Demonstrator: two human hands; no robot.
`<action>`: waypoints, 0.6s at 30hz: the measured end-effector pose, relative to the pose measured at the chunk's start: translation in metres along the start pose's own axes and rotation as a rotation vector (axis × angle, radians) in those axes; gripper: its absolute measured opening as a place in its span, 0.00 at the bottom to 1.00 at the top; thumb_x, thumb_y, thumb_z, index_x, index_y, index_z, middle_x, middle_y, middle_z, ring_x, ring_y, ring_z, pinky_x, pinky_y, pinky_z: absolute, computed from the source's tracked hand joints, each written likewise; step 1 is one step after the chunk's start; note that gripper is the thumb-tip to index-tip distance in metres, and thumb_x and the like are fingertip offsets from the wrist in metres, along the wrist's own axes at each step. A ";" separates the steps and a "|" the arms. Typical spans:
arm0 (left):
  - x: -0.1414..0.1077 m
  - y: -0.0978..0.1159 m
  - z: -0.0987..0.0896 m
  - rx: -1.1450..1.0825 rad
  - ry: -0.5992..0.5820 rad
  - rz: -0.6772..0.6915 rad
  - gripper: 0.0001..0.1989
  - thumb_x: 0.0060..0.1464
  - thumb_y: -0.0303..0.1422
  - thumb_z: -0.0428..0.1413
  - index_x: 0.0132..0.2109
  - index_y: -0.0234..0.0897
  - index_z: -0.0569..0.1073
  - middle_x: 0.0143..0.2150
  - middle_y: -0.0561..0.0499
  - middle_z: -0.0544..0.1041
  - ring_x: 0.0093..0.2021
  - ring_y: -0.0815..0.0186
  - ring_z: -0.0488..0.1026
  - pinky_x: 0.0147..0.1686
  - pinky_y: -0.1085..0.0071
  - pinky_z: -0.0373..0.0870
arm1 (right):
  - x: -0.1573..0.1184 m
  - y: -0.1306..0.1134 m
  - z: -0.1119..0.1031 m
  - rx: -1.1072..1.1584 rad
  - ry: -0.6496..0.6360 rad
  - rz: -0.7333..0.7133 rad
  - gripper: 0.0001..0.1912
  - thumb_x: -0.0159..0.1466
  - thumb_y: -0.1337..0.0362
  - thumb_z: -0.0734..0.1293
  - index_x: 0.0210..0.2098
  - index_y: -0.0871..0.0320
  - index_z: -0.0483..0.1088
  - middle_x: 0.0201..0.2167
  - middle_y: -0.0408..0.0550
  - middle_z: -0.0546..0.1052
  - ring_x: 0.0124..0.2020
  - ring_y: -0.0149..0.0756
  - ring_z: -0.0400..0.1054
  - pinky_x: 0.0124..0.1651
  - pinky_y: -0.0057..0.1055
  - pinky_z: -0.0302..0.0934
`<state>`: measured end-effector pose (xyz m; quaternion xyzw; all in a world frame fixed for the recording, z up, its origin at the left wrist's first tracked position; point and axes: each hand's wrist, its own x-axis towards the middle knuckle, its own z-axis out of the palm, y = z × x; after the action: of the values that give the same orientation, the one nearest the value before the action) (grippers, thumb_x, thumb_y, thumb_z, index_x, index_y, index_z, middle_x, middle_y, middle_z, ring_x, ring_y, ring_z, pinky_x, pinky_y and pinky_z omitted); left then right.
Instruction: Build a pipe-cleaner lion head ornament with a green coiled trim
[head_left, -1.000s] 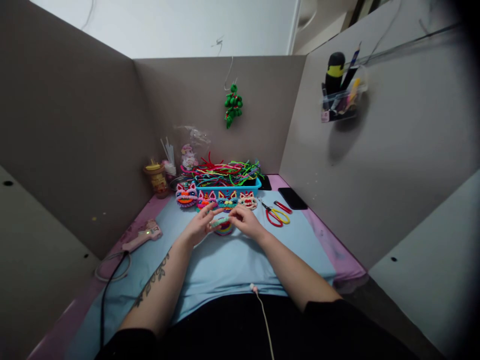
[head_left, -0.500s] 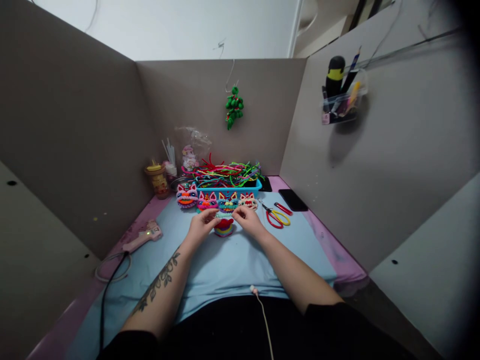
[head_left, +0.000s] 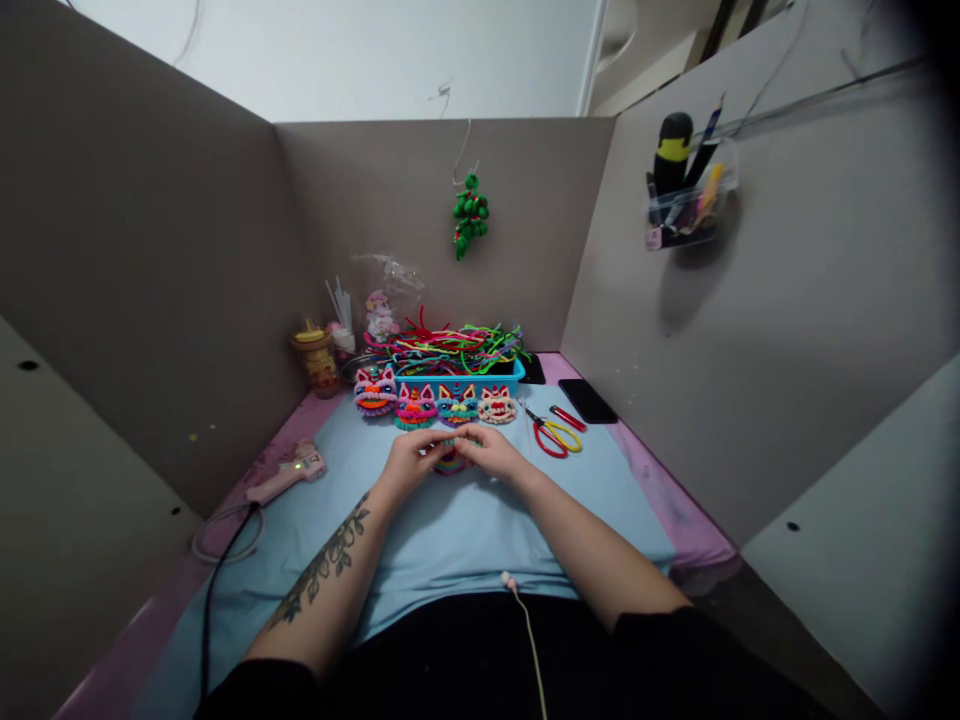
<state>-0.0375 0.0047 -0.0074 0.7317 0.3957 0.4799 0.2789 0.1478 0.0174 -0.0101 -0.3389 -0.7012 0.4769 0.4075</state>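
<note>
Left hand and right hand are meeting at their fingertips, both curling inward with the palms turned down. Between and just below them a small rainbow-striped piece is showing, its upper part hiding under the fingers; it is sitting near the middle of the light blue cloth that is covering much of the pink surface. Whether the fingertips are pinching something or only touching is not clear, because the fingers are covering the spot.

Four fuzzy animal heads are lining up just beyond the hands, facing the person and standing in front of a blue tray. Coloured fuzzy stems are spilling over the tray's rim in a tangle. To the right, scissors with one red and one yellow handle are lying on the cloth, with a slim red tool resting near them and a black phone lying farther right.

On the left, a pink glue gun is lying with a small light glowing on it, and a brown cup is standing against the side panel. A green ornament is hanging on the back panel.
</note>
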 end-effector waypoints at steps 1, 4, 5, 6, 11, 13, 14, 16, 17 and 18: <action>0.000 0.001 0.000 0.010 -0.009 0.009 0.09 0.47 0.34 0.61 0.39 0.42 0.80 0.36 0.47 0.79 0.34 0.61 0.73 0.38 0.67 0.67 | 0.000 0.000 0.001 -0.032 0.013 -0.013 0.15 0.59 0.54 0.64 0.35 0.60 0.69 0.21 0.40 0.71 0.19 0.26 0.62 0.25 0.24 0.57; -0.002 0.003 0.001 0.013 -0.002 0.020 0.12 0.47 0.34 0.61 0.42 0.42 0.79 0.36 0.47 0.79 0.34 0.61 0.73 0.38 0.67 0.67 | -0.001 -0.002 0.001 -0.118 0.081 -0.044 0.14 0.59 0.54 0.64 0.30 0.60 0.70 0.20 0.40 0.70 0.21 0.26 0.61 0.26 0.23 0.55; -0.002 0.004 0.001 0.008 0.002 0.023 0.13 0.47 0.34 0.61 0.43 0.42 0.78 0.36 0.46 0.79 0.35 0.61 0.73 0.39 0.67 0.67 | -0.001 -0.002 0.000 -0.137 0.092 -0.051 0.14 0.59 0.54 0.64 0.29 0.60 0.70 0.20 0.40 0.70 0.21 0.26 0.60 0.26 0.23 0.55; -0.002 0.004 0.001 0.006 0.004 0.029 0.14 0.47 0.34 0.61 0.43 0.43 0.78 0.37 0.46 0.78 0.35 0.61 0.73 0.40 0.66 0.67 | -0.001 -0.003 0.000 -0.148 0.095 -0.053 0.14 0.59 0.54 0.64 0.29 0.60 0.70 0.20 0.40 0.69 0.21 0.26 0.60 0.26 0.23 0.54; -0.002 0.003 0.001 0.004 -0.026 0.087 0.10 0.50 0.34 0.59 0.42 0.44 0.79 0.39 0.46 0.78 0.40 0.59 0.72 0.45 0.64 0.66 | -0.002 -0.007 0.000 -0.148 0.063 -0.029 0.14 0.59 0.55 0.64 0.26 0.61 0.70 0.18 0.39 0.67 0.21 0.26 0.60 0.27 0.23 0.55; -0.001 0.003 0.001 -0.003 -0.026 0.081 0.09 0.50 0.33 0.59 0.39 0.44 0.79 0.38 0.46 0.78 0.39 0.59 0.73 0.45 0.64 0.66 | -0.002 -0.008 0.001 -0.151 0.057 -0.030 0.13 0.59 0.56 0.64 0.27 0.61 0.70 0.19 0.40 0.68 0.22 0.27 0.61 0.29 0.24 0.56; -0.001 0.003 0.001 -0.006 -0.015 0.072 0.08 0.49 0.33 0.59 0.39 0.43 0.79 0.38 0.46 0.79 0.38 0.59 0.73 0.44 0.64 0.66 | -0.002 -0.008 0.001 -0.157 0.066 -0.041 0.12 0.59 0.57 0.64 0.28 0.61 0.70 0.20 0.40 0.69 0.23 0.27 0.62 0.30 0.24 0.57; -0.001 0.003 0.001 0.001 0.018 0.063 0.08 0.48 0.33 0.60 0.38 0.42 0.80 0.36 0.46 0.79 0.37 0.60 0.73 0.44 0.65 0.67 | -0.002 -0.007 0.002 -0.179 0.102 -0.080 0.10 0.58 0.60 0.64 0.29 0.60 0.71 0.23 0.42 0.72 0.27 0.29 0.65 0.34 0.25 0.58; -0.001 0.004 0.002 0.016 0.032 0.065 0.08 0.48 0.33 0.60 0.38 0.42 0.79 0.36 0.47 0.79 0.37 0.61 0.74 0.43 0.66 0.67 | -0.002 -0.006 0.002 -0.192 0.125 -0.104 0.09 0.58 0.60 0.65 0.30 0.60 0.71 0.25 0.42 0.73 0.29 0.30 0.66 0.36 0.26 0.59; -0.001 0.004 0.002 0.038 0.043 0.069 0.08 0.49 0.33 0.59 0.38 0.41 0.79 0.35 0.47 0.79 0.37 0.61 0.74 0.42 0.67 0.68 | -0.003 -0.006 0.003 -0.206 0.146 -0.130 0.08 0.58 0.61 0.65 0.30 0.60 0.72 0.27 0.43 0.74 0.31 0.31 0.67 0.37 0.26 0.59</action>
<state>-0.0347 0.0012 -0.0056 0.7396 0.3852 0.4973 0.2393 0.1462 0.0122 -0.0059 -0.3667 -0.7352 0.3493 0.4505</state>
